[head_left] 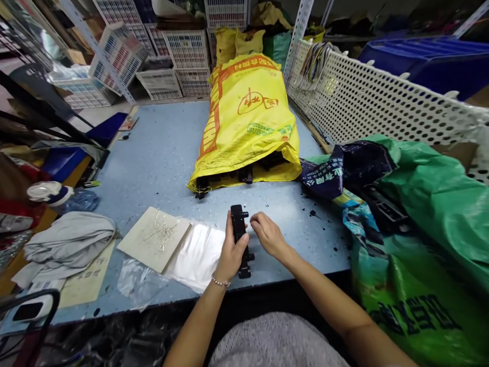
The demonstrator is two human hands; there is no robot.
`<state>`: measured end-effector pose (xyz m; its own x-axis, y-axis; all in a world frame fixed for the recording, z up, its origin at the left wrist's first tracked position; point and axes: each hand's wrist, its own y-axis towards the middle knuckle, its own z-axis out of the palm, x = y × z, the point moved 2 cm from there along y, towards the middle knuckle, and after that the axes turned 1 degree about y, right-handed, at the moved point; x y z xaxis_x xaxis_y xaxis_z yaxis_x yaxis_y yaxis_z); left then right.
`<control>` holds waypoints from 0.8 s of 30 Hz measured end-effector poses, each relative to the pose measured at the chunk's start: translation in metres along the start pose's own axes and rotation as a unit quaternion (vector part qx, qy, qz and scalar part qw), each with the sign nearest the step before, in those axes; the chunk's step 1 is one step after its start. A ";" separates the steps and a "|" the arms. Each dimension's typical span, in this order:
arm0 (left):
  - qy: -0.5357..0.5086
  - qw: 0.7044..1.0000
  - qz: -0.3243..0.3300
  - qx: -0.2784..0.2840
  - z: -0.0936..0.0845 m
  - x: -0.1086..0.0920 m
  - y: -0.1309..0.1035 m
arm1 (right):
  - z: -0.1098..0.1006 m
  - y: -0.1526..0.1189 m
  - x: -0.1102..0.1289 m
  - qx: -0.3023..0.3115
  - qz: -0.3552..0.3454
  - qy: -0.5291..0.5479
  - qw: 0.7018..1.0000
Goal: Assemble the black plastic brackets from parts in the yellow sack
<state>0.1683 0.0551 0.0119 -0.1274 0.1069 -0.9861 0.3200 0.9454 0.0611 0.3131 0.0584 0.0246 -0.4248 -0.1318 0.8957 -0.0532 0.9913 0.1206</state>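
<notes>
My left hand [231, 250] is closed around a long black plastic part [237, 220] with short pegs sticking out of its right side. The part stands nearly lengthwise to me, just above the table's front edge. Close to its upper peg, my right hand [268, 233] has its fingers curled and pinched together; whatever they hold, if anything, is too small to make out. Left of my hands lies a beige square board [155, 238] with a scatter of tiny pale pieces [163, 230] on it. Clear plastic bags [196, 255] lie partly under the board.
A large yellow woven sack [252, 117] lies ahead on the blue table [164, 153], black parts showing at its mouth. Green sacks [431, 199] crowd the right side by a white perforated panel [382, 102]. At left sits a grey cloth [72, 244]; white crates [187, 48] stand behind.
</notes>
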 end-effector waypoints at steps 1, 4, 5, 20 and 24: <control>0.004 1.000 0.005 0.008 -0.001 -0.001 -0.004 | -0.003 0.010 0.001 -0.005 -0.010 0.000 1.000; 0.001 1.000 -0.010 -0.012 -0.009 -0.003 -0.007 | -0.001 0.032 -0.001 0.056 0.034 0.095 0.993; -0.007 0.999 -0.021 -0.027 -0.013 -0.003 -0.006 | 0.003 0.034 -0.002 0.088 0.065 0.131 0.985; 0.144 0.970 -0.157 -0.113 -0.011 0.032 -0.007 | -0.011 0.063 -0.015 0.064 0.091 -0.120 0.986; 0.333 0.929 -0.157 -0.021 0.019 0.036 -0.007 | -0.034 0.154 -0.016 -0.068 0.208 -0.157 0.963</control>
<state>0.1790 0.0468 -0.0271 -0.7660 -0.0236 -0.6424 0.1331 0.9719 -0.1943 0.3426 0.2132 0.0435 -0.6372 0.3048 0.7079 0.2908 0.9457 -0.1455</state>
